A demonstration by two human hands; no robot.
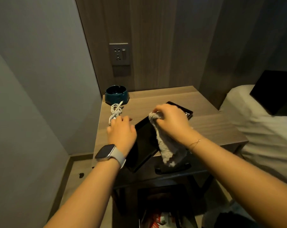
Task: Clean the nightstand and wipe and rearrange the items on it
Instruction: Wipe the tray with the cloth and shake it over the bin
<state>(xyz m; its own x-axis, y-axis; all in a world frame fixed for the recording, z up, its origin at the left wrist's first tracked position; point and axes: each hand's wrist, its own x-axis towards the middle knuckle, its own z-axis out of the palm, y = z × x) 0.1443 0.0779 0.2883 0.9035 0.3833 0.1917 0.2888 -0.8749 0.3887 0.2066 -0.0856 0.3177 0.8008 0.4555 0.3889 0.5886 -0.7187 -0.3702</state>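
You see a dark teal ashtray [117, 94] and a white cable [115, 111] on the pale wood-grain worktop [210, 125]. The tray [144, 142] is black (glossy), the cloth [165, 145] fuzzy beige-grey.

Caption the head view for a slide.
Right hand wipes a black tray with a cloth while left hand steadies it.

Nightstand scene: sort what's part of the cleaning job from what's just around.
Job: nightstand, black tray, cloth in right hand, left hand, cable, ashtray.
Around: wall socket, pillow, watch.
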